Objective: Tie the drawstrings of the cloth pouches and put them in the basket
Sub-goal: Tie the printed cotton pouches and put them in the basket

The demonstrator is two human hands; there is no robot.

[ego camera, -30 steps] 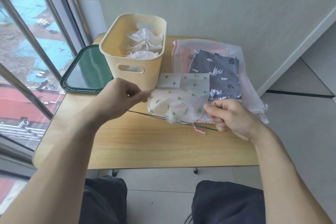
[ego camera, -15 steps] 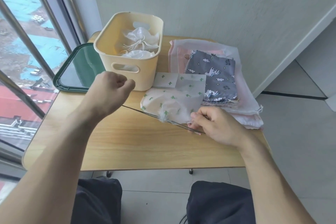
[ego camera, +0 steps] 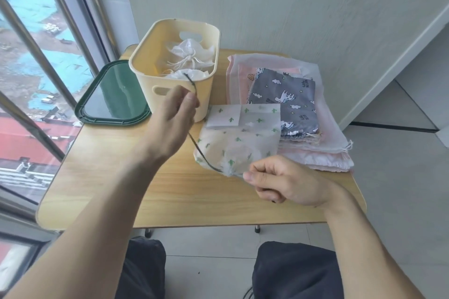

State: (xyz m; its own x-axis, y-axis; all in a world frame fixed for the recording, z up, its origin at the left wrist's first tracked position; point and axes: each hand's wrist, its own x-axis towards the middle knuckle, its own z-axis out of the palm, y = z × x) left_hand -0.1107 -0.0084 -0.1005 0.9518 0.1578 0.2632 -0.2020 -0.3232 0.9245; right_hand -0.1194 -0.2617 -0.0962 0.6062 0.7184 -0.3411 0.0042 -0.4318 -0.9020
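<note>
bare tabletop (ego camera: 170, 192) in front, basket (ego camera: 206, 94) blocking left rear (green tray (ego camera: 114, 94) beside), pouch pile (ego camera: 303, 114) right

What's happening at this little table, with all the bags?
A person is closing a cactus-print pouch on the table. The left hand pinches one end of its dark drawstring and lifts it; the right hand grips the other end by the gathered mouth. White pouches already lie in the yellow basket. A stack of untied pouches waits alongside.
</note>
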